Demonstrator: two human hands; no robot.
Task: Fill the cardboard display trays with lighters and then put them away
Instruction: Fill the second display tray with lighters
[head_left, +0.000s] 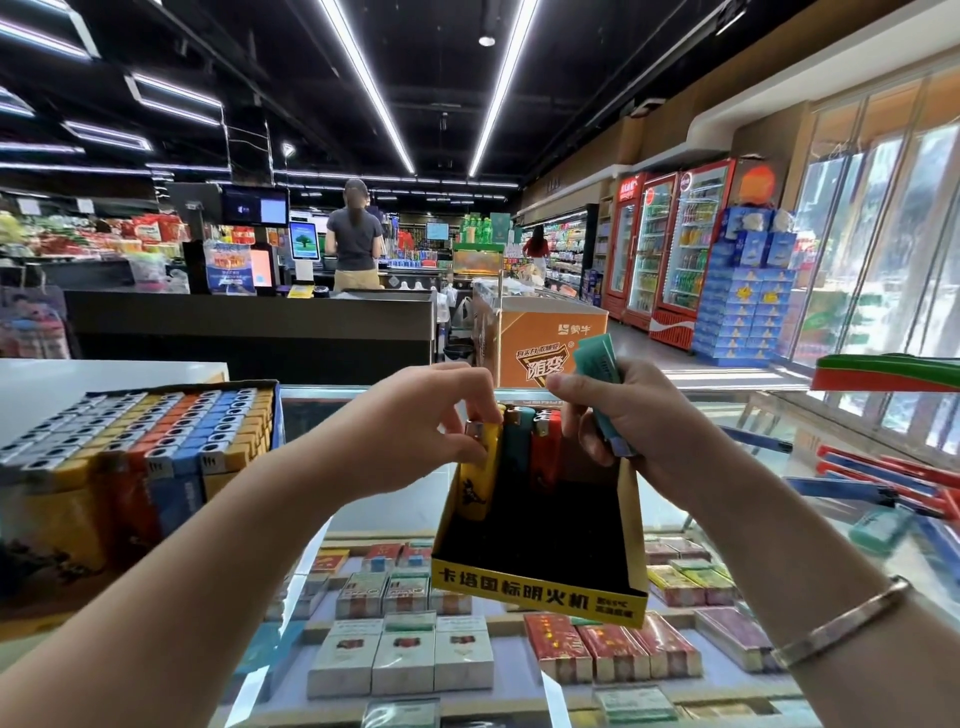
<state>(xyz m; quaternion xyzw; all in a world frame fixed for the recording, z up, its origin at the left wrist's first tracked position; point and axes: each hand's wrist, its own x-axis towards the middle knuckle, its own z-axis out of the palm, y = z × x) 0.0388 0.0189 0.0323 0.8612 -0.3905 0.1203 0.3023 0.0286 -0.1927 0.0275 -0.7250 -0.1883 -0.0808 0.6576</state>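
Fingers of the left hand (441, 415) pinch a yellow lighter (480, 473) in the cardboard tray (540, 587) (glass worktop (374, 499) beneath); right hand (628, 415) grips teal lighters (597, 364).

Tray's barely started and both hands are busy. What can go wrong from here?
1. The display tray sits free on the glass counter; neither hand steadies it, so pushing the yellow lighter down could slide it.
2. Only three lighters stand at the back, the rest of the row empty; they may topple sideways.
3. The right hand holds teal lighters bunched together; one could slip from that grip while the left hand works.
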